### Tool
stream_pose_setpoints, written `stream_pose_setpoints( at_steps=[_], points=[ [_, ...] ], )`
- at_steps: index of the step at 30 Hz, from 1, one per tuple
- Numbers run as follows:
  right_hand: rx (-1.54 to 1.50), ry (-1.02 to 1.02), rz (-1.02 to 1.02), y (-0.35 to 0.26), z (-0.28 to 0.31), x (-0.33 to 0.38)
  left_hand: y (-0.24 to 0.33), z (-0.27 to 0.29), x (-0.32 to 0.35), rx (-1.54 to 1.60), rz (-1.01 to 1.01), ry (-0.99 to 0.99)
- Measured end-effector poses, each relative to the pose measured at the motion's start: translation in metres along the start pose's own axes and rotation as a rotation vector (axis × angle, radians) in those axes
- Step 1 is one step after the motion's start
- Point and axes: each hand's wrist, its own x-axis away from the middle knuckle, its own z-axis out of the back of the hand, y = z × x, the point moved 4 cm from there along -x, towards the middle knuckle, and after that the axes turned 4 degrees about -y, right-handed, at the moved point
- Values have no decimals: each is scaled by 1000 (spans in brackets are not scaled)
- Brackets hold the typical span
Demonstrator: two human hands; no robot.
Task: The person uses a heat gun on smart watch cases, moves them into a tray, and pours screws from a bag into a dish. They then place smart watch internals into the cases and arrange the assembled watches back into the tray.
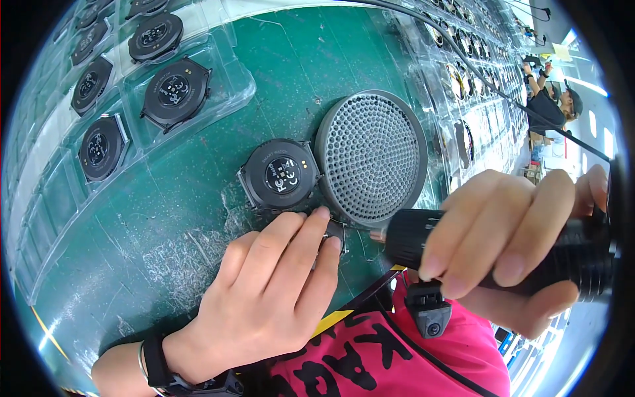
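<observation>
My left hand [271,284] lies palm down on the bench, its fingers closed over a dark watch part [334,235] that is mostly hidden beneath them. In my right hand [499,238] is a black electric screwdriver [407,237], held sideways with its bit end toward the left hand's fingertips. Just beyond the left fingers rests a black smartwatch body [279,175], back side up, without a strap. It lies against a round grey dish [374,155] whose face is covered in small holes.
Clear plastic trays [228,99] at the far left hold several black watch bodies [176,92]. More trays of round parts [466,132] run along the right side, with a black cable [463,56] crossing above. The green mat [172,218] is scuffed. Another person [552,106] is at the far right.
</observation>
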Motion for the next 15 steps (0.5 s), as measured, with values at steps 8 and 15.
stream_pose_setpoints(
  at_steps=[8,15],
  points=[
    [125,-100,-188,1,-10,-7,0,1,-3,-43,-36,17],
    [100,-181,-204,8,-15,-5,-2,2,-1,-82,-56,26]
  ],
)
